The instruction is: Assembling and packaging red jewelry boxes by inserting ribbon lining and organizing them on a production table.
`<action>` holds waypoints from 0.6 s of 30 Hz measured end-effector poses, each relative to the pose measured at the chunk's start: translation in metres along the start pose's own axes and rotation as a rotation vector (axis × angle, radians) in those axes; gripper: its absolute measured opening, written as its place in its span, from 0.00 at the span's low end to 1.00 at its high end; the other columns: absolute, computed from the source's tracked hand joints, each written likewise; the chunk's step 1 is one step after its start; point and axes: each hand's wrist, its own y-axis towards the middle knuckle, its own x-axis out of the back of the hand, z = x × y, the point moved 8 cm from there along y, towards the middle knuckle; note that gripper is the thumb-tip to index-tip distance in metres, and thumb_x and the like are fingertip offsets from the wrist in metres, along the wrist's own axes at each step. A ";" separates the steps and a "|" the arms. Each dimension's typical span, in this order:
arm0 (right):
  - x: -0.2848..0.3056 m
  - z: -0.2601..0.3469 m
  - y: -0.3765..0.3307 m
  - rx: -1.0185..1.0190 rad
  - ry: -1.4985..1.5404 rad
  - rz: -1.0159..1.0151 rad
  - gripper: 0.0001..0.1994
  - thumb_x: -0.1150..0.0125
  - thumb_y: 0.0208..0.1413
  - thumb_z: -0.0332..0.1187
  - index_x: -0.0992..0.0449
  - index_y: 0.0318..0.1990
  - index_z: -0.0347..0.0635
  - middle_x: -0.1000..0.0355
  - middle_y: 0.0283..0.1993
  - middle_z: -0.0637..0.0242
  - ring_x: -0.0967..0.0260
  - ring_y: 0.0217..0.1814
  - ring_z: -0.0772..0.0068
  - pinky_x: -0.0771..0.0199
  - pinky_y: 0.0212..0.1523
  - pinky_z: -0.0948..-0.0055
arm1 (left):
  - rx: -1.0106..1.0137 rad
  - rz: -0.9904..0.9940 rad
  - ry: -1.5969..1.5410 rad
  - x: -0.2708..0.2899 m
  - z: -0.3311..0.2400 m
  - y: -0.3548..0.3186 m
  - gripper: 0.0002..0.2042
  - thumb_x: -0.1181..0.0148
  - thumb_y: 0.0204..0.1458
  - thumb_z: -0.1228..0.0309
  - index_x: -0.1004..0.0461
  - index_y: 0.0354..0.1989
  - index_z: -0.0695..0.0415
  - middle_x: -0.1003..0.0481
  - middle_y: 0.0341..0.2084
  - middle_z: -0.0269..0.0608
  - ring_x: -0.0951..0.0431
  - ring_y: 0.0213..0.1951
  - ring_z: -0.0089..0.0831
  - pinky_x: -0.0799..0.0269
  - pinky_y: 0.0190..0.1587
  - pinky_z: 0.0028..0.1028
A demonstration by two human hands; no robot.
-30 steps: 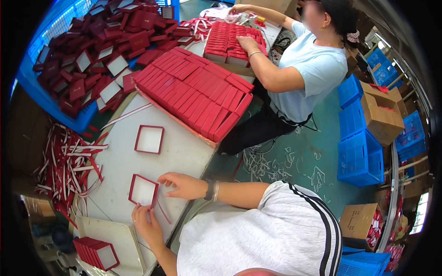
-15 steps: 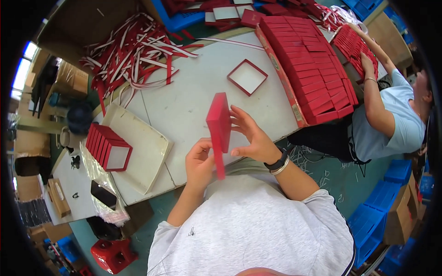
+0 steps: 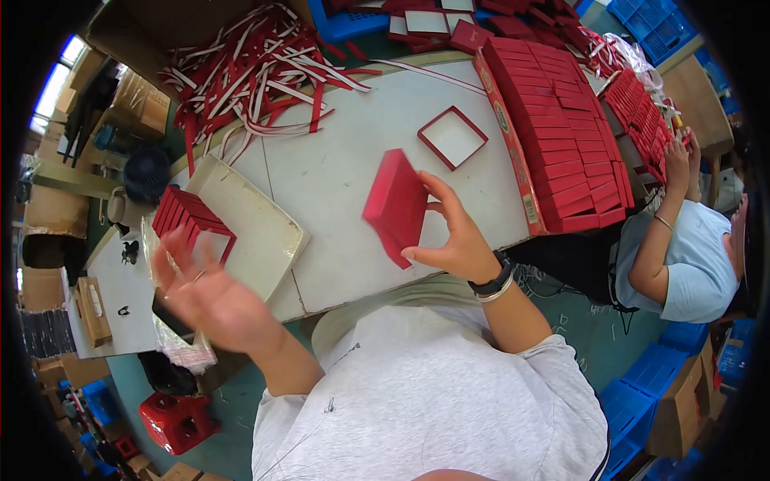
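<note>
My right hand (image 3: 461, 244) grips a flat red cardboard box (image 3: 397, 204) by its right edge, thumb low and fingers above, holding it tilted above the white table. Motion smears my left hand (image 3: 210, 301), but its fingers are spread and nothing shows in them. It is beside a row of red boxes (image 3: 186, 215) at the left, partly covering them. These boxes rest in a shallow off-white tray (image 3: 277, 256). Beyond the held box, an open box half (image 3: 453, 138) with red rim and white inside lies on the table.
A big carton (image 3: 525, 210) packed with red boxes stands at right; a co-worker (image 3: 674, 256) sits beyond it, hands at more red pieces. Red and white ribbons (image 3: 257, 80) heap at the far left. A phone (image 3: 172, 313) lies by the left hand. Blue crates (image 3: 634, 401) stand lower right.
My left hand has let go of the red box and swung left to the row of boxes. The right hand now holds the box alone, turned to show its broad face.
</note>
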 end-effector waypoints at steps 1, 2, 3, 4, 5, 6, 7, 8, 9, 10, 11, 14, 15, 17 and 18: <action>-0.004 0.008 -0.002 0.051 -0.062 0.045 0.46 0.28 0.39 0.32 0.49 0.67 0.41 0.47 0.67 0.56 0.48 0.67 0.59 0.41 0.63 0.62 | 0.174 0.223 0.066 -0.025 0.023 -0.012 0.43 0.33 0.43 0.54 0.47 0.64 0.58 0.47 0.64 0.51 0.43 0.63 0.46 0.45 0.62 0.43; -0.007 0.012 -0.004 0.100 -0.125 0.084 0.46 0.28 0.38 0.32 0.49 0.67 0.41 0.48 0.67 0.55 0.48 0.68 0.58 0.42 0.63 0.62 | 0.350 0.452 0.128 -0.046 0.055 -0.034 0.50 0.30 0.38 0.47 0.50 0.66 0.58 0.51 0.66 0.51 0.45 0.64 0.47 0.46 0.63 0.43; -0.005 0.011 -0.008 0.094 -0.131 0.077 0.46 0.28 0.38 0.32 0.49 0.67 0.41 0.48 0.67 0.55 0.48 0.68 0.58 0.42 0.63 0.62 | 0.432 0.516 0.123 -0.053 0.075 -0.054 0.56 0.28 0.31 0.43 0.53 0.67 0.56 0.54 0.66 0.51 0.47 0.65 0.47 0.47 0.63 0.43; -0.005 0.010 -0.011 0.095 -0.097 0.108 0.46 0.29 0.37 0.32 0.49 0.67 0.41 0.48 0.67 0.55 0.49 0.68 0.57 0.44 0.64 0.62 | 0.515 0.586 0.122 -0.061 0.094 -0.073 0.63 0.26 0.24 0.39 0.56 0.68 0.55 0.57 0.67 0.51 0.50 0.67 0.48 0.48 0.64 0.43; -0.008 0.012 -0.014 0.098 -0.060 0.144 0.47 0.29 0.37 0.32 0.49 0.67 0.41 0.49 0.68 0.54 0.49 0.68 0.56 0.45 0.65 0.62 | 0.521 0.592 0.121 -0.065 0.101 -0.084 0.63 0.26 0.24 0.39 0.56 0.68 0.55 0.57 0.67 0.51 0.50 0.67 0.48 0.48 0.64 0.43; -0.006 0.013 -0.015 0.092 -0.060 0.139 0.47 0.29 0.37 0.32 0.49 0.67 0.41 0.49 0.68 0.54 0.49 0.68 0.56 0.45 0.65 0.62 | 0.533 0.545 -0.007 -0.068 0.104 -0.093 0.65 0.25 0.20 0.40 0.58 0.69 0.54 0.56 0.67 0.52 0.51 0.67 0.48 0.48 0.64 0.44; -0.007 0.013 -0.019 0.066 -0.006 0.182 0.47 0.29 0.37 0.32 0.49 0.67 0.41 0.50 0.69 0.54 0.50 0.69 0.56 0.45 0.65 0.62 | 0.549 0.493 -0.133 -0.069 0.105 -0.101 0.68 0.23 0.17 0.41 0.59 0.69 0.53 0.56 0.67 0.52 0.52 0.67 0.47 0.48 0.64 0.44; -0.009 0.012 -0.022 0.040 0.049 0.226 0.47 0.29 0.37 0.33 0.50 0.67 0.41 0.51 0.69 0.54 0.51 0.69 0.56 0.46 0.65 0.62 | 0.560 0.493 -0.132 -0.073 0.104 -0.105 0.68 0.23 0.17 0.41 0.59 0.69 0.53 0.56 0.67 0.52 0.52 0.67 0.47 0.48 0.64 0.44; -0.009 0.010 -0.026 0.030 0.052 0.224 0.47 0.29 0.37 0.33 0.50 0.67 0.41 0.51 0.69 0.54 0.51 0.69 0.56 0.46 0.65 0.62 | 0.605 0.566 -0.149 -0.082 0.105 -0.112 0.67 0.22 0.18 0.43 0.60 0.69 0.52 0.55 0.67 0.52 0.51 0.67 0.48 0.48 0.64 0.45; -0.010 0.010 -0.027 0.035 0.056 0.257 0.46 0.29 0.38 0.33 0.50 0.67 0.42 0.51 0.69 0.54 0.51 0.70 0.57 0.45 0.65 0.61 | 0.646 0.639 -0.169 -0.089 0.105 -0.118 0.67 0.21 0.18 0.46 0.61 0.69 0.51 0.54 0.66 0.52 0.49 0.66 0.48 0.47 0.64 0.45; -0.013 0.011 -0.029 0.040 0.062 0.291 0.46 0.30 0.39 0.33 0.50 0.67 0.42 0.51 0.69 0.54 0.52 0.70 0.57 0.45 0.65 0.61 | 0.651 0.638 -0.168 -0.088 0.107 -0.120 0.67 0.21 0.18 0.46 0.61 0.69 0.51 0.54 0.66 0.52 0.49 0.66 0.48 0.47 0.64 0.45; -0.011 0.000 -0.034 0.087 0.178 0.137 0.47 0.29 0.41 0.35 0.52 0.68 0.42 0.53 0.70 0.55 0.53 0.70 0.59 0.44 0.64 0.61 | 0.673 0.678 -0.187 -0.085 0.113 -0.129 0.64 0.20 0.20 0.49 0.59 0.68 0.51 0.51 0.65 0.51 0.46 0.65 0.48 0.45 0.63 0.45; -0.012 -0.004 -0.037 0.086 0.178 0.134 0.47 0.29 0.41 0.35 0.52 0.68 0.42 0.53 0.70 0.55 0.53 0.70 0.59 0.44 0.64 0.61 | 0.603 0.607 -0.163 -0.079 0.111 -0.124 0.62 0.20 0.22 0.49 0.57 0.67 0.52 0.49 0.64 0.50 0.45 0.64 0.49 0.44 0.63 0.45; -0.012 -0.019 -0.041 -0.017 0.330 0.080 0.42 0.30 0.46 0.36 0.49 0.67 0.42 0.46 0.67 0.56 0.46 0.66 0.63 0.43 0.63 0.62 | 0.534 0.534 -0.131 -0.072 0.108 -0.119 0.60 0.21 0.23 0.49 0.54 0.66 0.52 0.47 0.63 0.49 0.44 0.64 0.49 0.43 0.63 0.44; -0.012 -0.020 -0.042 -0.019 0.335 0.080 0.42 0.30 0.46 0.36 0.49 0.67 0.42 0.46 0.67 0.56 0.46 0.66 0.63 0.43 0.63 0.62 | 0.499 0.480 -0.109 -0.069 0.105 -0.114 0.58 0.21 0.24 0.49 0.53 0.65 0.53 0.47 0.62 0.48 0.44 0.64 0.49 0.43 0.63 0.44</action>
